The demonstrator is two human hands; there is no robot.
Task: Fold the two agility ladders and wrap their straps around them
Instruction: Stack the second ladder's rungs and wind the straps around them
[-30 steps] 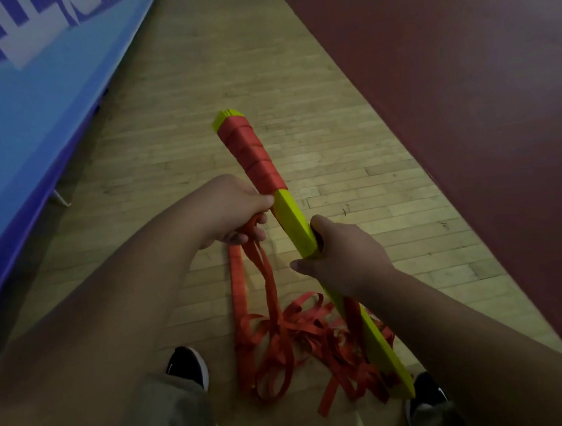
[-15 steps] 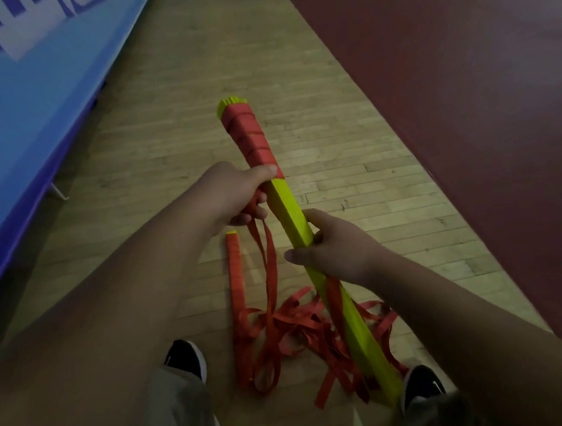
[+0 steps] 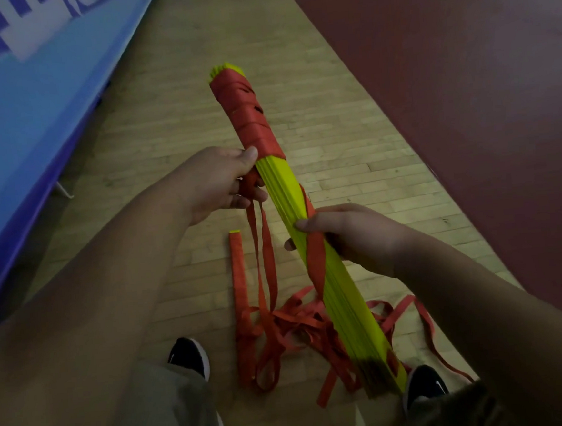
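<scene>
- Mid-wrap: your left hand (image 3: pixel 220 184) pinches the strap (image 3: pixel 270 247) beside the bundle (image 3: pixel 281 186).
- Your right hand (image 3: pixel 355 237) grips the bundle, seemingly over a strap.
- Next, pass the strap round, taut.

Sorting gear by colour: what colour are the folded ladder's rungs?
Yellow-green rungs, seen in the head view; the strap around them is orange-red.

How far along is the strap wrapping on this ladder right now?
Done: the rungs are stacked into one yellow bundle, its far end covered by red turns. In hand: the left hand pinches the strap beside the last turn while the right hand grips the bundle mid-length. Left: the near half is bare, and loose strap lies tangled on the floor. A second ladder cannot be made out.
</scene>
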